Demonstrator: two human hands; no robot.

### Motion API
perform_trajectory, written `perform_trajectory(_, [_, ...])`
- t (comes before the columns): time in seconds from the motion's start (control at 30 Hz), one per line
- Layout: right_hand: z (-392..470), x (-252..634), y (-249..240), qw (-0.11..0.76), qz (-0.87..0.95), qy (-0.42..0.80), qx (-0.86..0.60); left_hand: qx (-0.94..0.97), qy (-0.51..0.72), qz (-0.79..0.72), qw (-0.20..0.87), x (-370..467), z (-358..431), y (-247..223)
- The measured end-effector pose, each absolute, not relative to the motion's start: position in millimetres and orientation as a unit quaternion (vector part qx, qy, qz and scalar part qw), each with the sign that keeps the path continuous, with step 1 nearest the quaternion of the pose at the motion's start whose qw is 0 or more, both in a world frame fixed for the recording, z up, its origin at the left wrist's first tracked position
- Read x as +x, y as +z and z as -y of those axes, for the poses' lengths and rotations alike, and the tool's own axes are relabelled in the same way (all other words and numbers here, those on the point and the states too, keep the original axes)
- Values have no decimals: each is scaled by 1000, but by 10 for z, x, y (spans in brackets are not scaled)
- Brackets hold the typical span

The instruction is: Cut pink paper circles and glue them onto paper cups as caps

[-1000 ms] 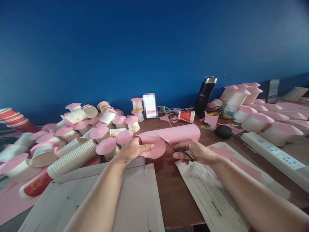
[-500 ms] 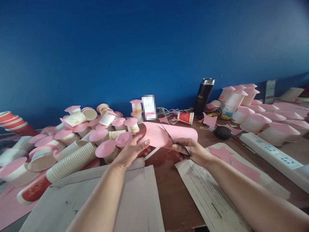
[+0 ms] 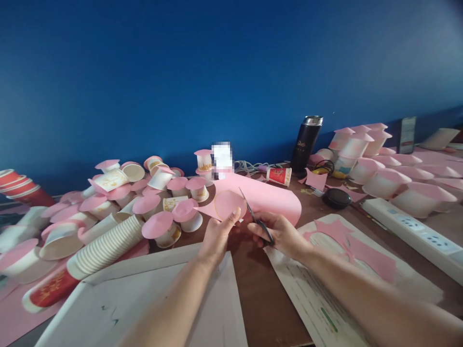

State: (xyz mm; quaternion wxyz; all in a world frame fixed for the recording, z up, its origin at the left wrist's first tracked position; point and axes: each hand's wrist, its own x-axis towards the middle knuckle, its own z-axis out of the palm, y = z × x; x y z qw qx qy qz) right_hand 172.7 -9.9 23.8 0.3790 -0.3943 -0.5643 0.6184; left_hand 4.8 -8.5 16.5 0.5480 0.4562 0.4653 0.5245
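Pink paper stretches across the middle, curling over at its right end. A round outline shows on its near left part. My left hand grips the paper's near edge, thumb on top, just below that outline. In my right hand are black-handled scissors, their blades pointing up and left at the right side of the round part. How far the blades are apart is hard to tell.
Paper cups with pink discs crowd the left; more stand at the right. Around are a stack of cups, a black flask, a red cup, a black round object, a power strip and pink scraps.
My left hand has moved right and turned more upright, closer to the scissors. The pink paper has shifted, with a pointed strip now at its left. A curved pink scrap now lies on the right-hand sheet.
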Motion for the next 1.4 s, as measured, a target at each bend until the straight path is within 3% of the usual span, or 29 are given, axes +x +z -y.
perform_trajectory(0.43, [101,1801,295,330,601,613,-392,397,546,-520,523,17,39,18])
perform_trajectory(1.4, [118,1822,310,343,598,611,-389,419,544,-490,538,-1,44,6])
